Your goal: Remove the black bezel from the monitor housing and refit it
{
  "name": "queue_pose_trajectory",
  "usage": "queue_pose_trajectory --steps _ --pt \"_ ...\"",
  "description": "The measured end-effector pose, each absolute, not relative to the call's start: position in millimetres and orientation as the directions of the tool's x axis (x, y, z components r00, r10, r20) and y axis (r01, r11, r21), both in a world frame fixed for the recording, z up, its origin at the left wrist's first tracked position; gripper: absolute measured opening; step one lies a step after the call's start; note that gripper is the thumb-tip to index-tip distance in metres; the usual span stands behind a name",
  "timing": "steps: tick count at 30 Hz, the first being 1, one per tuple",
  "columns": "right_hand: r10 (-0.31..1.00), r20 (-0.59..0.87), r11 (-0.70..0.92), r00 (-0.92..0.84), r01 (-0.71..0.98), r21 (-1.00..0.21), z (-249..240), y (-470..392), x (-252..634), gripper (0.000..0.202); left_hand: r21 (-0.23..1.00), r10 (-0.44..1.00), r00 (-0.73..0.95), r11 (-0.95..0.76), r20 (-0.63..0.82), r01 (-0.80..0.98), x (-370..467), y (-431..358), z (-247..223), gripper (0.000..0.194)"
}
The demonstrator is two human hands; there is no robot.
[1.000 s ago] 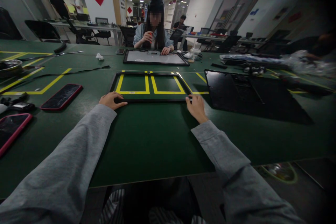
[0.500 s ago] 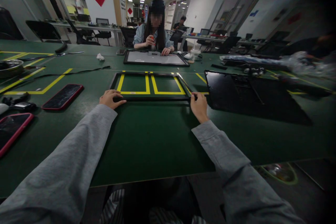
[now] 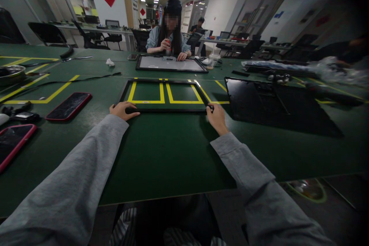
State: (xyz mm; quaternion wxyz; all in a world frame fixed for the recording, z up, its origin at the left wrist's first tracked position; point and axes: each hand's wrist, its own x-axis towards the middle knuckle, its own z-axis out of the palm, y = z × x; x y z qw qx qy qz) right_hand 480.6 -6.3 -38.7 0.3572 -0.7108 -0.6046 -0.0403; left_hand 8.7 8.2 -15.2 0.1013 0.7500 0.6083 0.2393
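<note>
Black rectangular frame [image 3: 170, 110], open in the middle, lies on the green surface [image 3: 170, 153] straight in front of the person, flat or nearly so; whether its near bar touches down cannot be told. The surface runs across the whole view, and strips of yellow tape [image 3: 162, 92] mark it, some showing through the frame's opening. Across it sits a co-worker [image 3: 184, 42] in a light blue top, bent over a flat display panel [image 3: 161, 62] with a dark border, one hand resting on the panel and the other raised around a small orange object [image 3: 168, 42]. To the right of the frame, just beside it, lies a large black panel [image 3: 253, 107], and beyond that a heap of clear plastic wrap [image 3: 331, 70].

Both of the person's hands, in grey sleeves, are at the frame's near corners. The left hand [image 3: 122, 110] has its fingers curled over the left corner, thumb along the near bar, gripping it. The right hand [image 3: 216, 118] pinches the right corner between thumb and fingers.

Left of the frame lie a red-cased phone [image 3: 69, 107] and, nearer the person, a pink-cased phone [image 3: 13, 144]. Farther off are a metal bowl [image 3: 13, 71] at the left edge and a crumpled white tissue [image 3: 109, 62].
</note>
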Motion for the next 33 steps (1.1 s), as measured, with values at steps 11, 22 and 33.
queue_pose_trajectory --steps 11,22,33 --pt "0.708 0.603 0.106 0.367 0.790 -0.604 -22 -9 479 0.053 0.549 0.963 -0.053 -0.105 0.264 0.829 7 4 -10 0.042" --pt "0.816 0.497 -0.017 0.295 0.872 -0.490 -29 0 496 0.051 0.540 0.966 -0.028 -0.119 0.255 0.833 -1 13 -20 0.045" --pt "0.696 0.459 -0.326 0.552 0.813 -0.482 -39 -11 569 0.044 0.740 0.938 -0.130 -0.162 0.320 0.653 7 -1 -8 0.046"
